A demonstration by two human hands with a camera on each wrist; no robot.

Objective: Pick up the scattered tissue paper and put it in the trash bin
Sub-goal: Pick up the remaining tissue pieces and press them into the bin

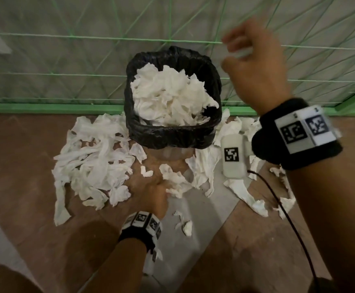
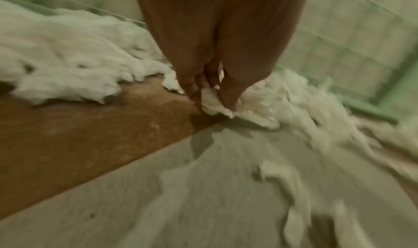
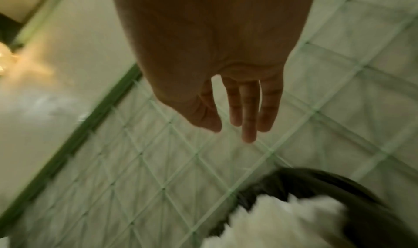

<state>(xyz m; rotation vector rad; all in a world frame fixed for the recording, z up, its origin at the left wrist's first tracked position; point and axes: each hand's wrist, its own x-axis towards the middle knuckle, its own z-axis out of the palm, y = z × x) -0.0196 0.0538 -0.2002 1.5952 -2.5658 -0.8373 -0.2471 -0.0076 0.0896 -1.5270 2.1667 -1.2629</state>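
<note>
— Where are your hands?
— Your left hand (image 1: 151,192) is low on the floor (image 1: 34,208), fingers (image 2: 228,98) pinching a tissue scrap (image 2: 212,101). Your right hand (image 1: 257,66) is raised beside the bin (image 1: 170,136), fingers straight, holding nothing.
— And the tissue?
— Heaped in the bin; more tissue (image 1: 92,157) lies scattered around it.

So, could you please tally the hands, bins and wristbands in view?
Hands: 2, left hand pinching tissue, right hand open
Bins: 1, bin
Wristbands: 2
Total: 5
</note>
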